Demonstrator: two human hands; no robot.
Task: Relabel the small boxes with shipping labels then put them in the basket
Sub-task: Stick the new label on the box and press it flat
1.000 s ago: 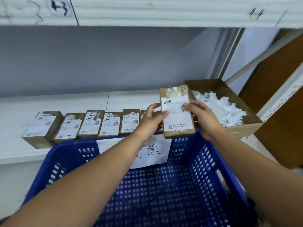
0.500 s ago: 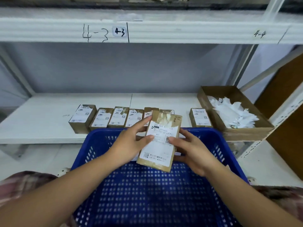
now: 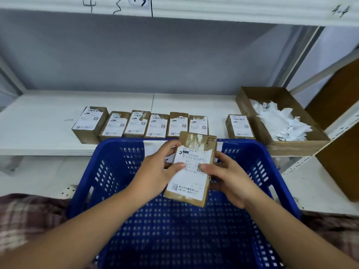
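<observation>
Both bare forearms reach in from the lower corners and meet over the blue plastic basket (image 3: pixel 108 171). The left hand (image 3: pixel 155 175) grips the left edge of a small cardboard box (image 3: pixel 197 139), thumb laid on its face and fingers curled behind. The right hand (image 3: pixel 231 181) clasps the right edge the same way, its thumb pressing on the white shipping label (image 3: pixel 191 179) beside a square code. The box is held tilted above the basket's far half, not touching the floor of it.

The box is brown, flat and oblong, with glossy tape across its top. The basket has perforated walls and floor and a rounded rim.

On the white shelf (image 3: pixel 38 123) behind lie six similar labelled boxes in a row (image 3: pixel 137 123), side by side, and a seventh box (image 3: pixel 240 126) apart to the right, just beside one open cardboard carton (image 3: pixel 246 105) holding torn white paper scraps (image 3: pixel 281 123).
</observation>
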